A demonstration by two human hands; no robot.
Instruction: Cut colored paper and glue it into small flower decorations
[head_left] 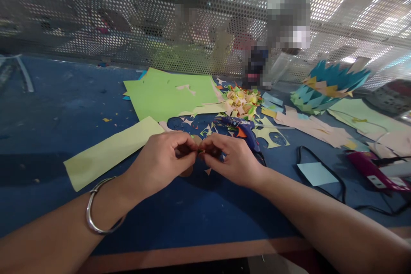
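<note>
My left hand (163, 158), with a silver bangle on its wrist, and my right hand (229, 156) meet fingertip to fingertip over the blue table. Both pinch a tiny folded piece of paper (201, 151), greenish and mostly hidden by the fingers. Round tan paper pieces (186, 172) lie just beneath the hands. Behind my right hand rests a blue glue gun (245, 128) with an orange trigger. A pile of small folded paper pieces (242, 102) in cream, green and orange sits beyond it. To the left is a pale yellow-green paper strip (112, 154).
Large green paper sheets (173, 90) lie at the back. A teal paper basket (327, 87) stands back right, near pink paper strips (308, 126). At right are a magenta power strip (369, 171), black cable and a light blue paper square (317, 174). A perforated metal screen (144, 21) borders the table.
</note>
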